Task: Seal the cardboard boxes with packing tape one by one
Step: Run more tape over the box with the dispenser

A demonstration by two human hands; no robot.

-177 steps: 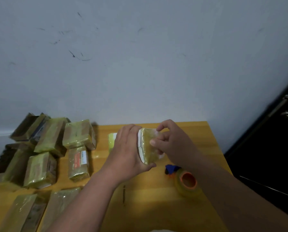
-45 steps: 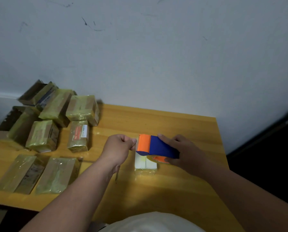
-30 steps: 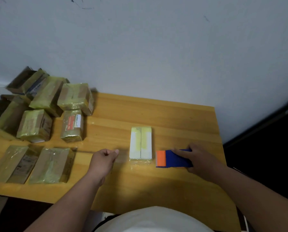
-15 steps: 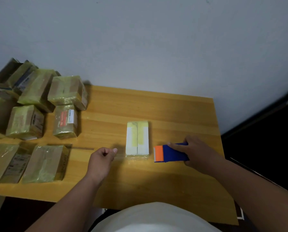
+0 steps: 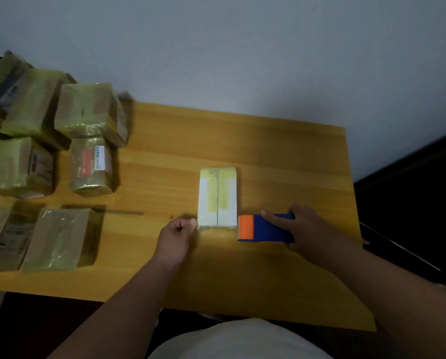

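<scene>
A small white box (image 5: pixel 217 196) lies flat mid-table (image 5: pixel 281 156), yellowish tape along its seam. The right hand (image 5: pixel 310 229) grips the blue-and-orange tape dispenser (image 5: pixel 264 228) just beside it. The left hand (image 5: pixel 176 238), fingers curled, touches the box's near corner; whether it pinches anything, I cannot tell.

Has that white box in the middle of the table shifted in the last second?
No. The white box sits at the same spot against the table's wood grain; only the head camera moved.
</scene>
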